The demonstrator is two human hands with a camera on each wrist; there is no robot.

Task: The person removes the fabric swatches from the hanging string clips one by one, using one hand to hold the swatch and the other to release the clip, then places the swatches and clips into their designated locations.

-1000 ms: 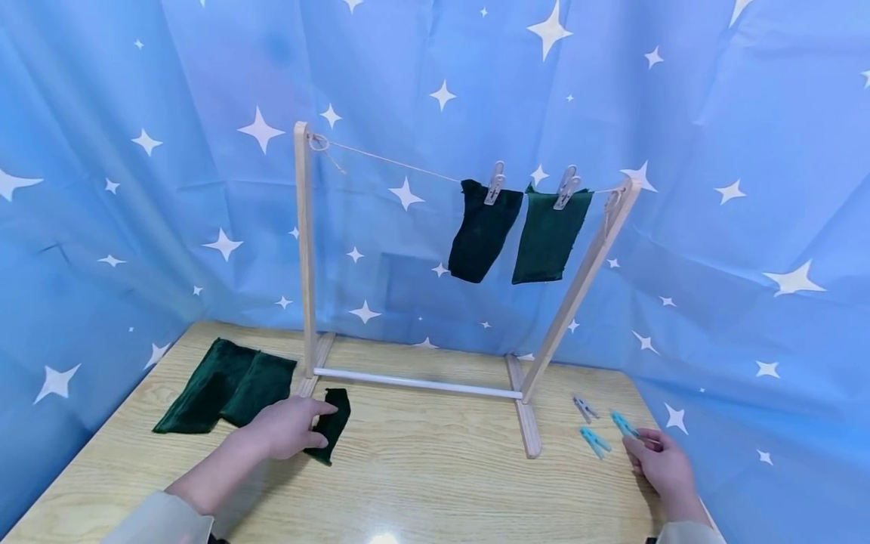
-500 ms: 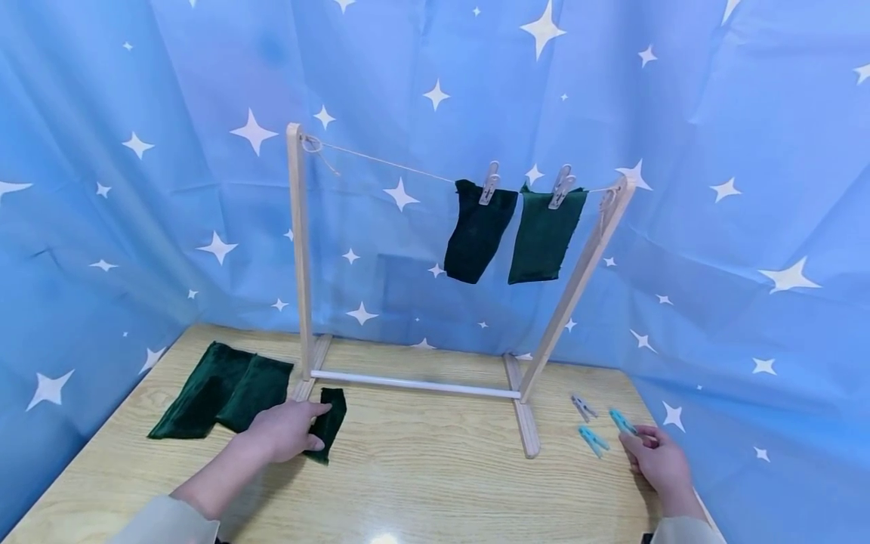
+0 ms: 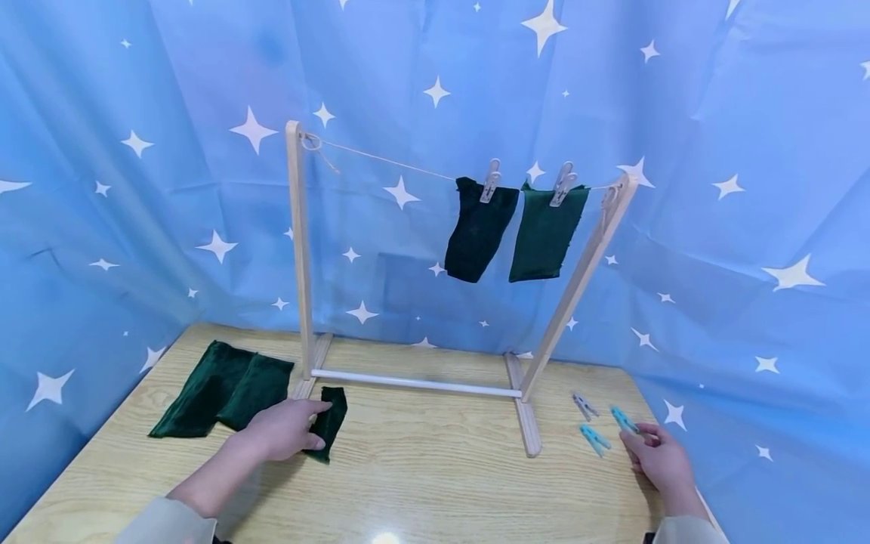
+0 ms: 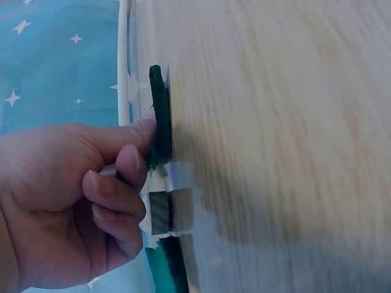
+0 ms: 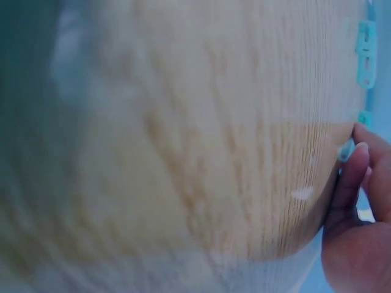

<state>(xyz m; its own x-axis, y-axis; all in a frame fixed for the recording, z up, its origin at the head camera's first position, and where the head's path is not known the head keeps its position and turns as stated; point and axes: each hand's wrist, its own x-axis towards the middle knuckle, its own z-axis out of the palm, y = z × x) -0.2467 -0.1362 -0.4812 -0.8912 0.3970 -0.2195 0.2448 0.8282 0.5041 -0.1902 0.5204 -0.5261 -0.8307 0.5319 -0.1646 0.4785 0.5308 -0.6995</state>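
Note:
My left hand is at a small dark green velvety cloth by the rack's left foot, its thumb and index finger pinching the cloth's left side. In the left wrist view the other fingers are curled, and the green cloth shows almost edge-on beyond the fingertips. At the table's right side my right hand pinches the near end of a turquoise clothespin between thumb and fingers. Beside it lie another turquoise clothespin and a grey clothespin. The right wrist view shows the hand at its edge.
A wooden drying rack with a string line stands at the table's back. Two green cloths hang at its right half under grey clothespins. More green cloth lies at the left. Behind is a blue star-patterned curtain.
The head view has shifted slightly. Both hands keep their places, the left at the cloth and the right at the turquoise clothespin.

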